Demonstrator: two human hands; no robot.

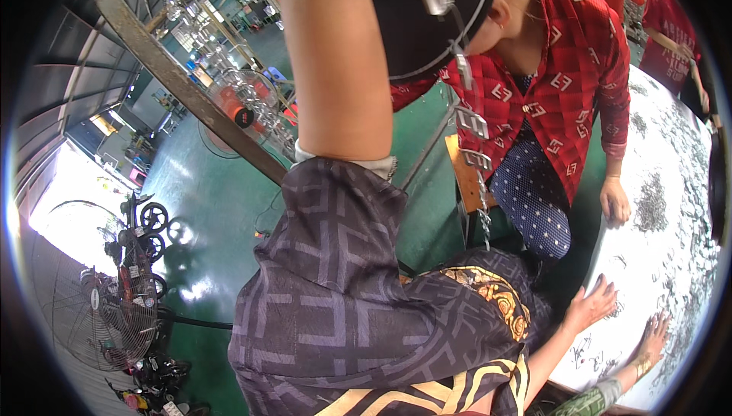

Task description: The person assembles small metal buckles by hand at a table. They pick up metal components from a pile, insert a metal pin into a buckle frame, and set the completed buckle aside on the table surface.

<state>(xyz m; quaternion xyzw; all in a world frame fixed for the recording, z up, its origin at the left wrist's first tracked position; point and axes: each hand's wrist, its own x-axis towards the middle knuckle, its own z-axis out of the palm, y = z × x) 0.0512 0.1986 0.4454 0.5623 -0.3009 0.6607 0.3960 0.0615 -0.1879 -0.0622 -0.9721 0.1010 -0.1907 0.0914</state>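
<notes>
My left forearm (pixel 339 57) rises out of a dark patterned sleeve (pixel 335 218) and leaves the top of the picture, so the left hand is out of sight. At the lower right, my right hand (pixel 595 305) rests on the white tabletop (pixel 637 263), palm down with fingers apart and nothing gripped. A few small dark pieces (pixel 583 351) are scattered close to it. Farther right, another person's hand (pixel 653 343), below a green sleeve (pixel 598 401), also lies on the table. Heaps of small dark pieces (pixel 650 202) cover the far side.
Across from me, a person in a red patterned jacket (pixel 557 80) leans with one hand on the table edge. A shiny linked strand (pixel 473 122) hangs before me. Left of it are a metal frame (pixel 183 73) and fans (pixel 95 301); motorbikes (pixel 152 244) stand beyond.
</notes>
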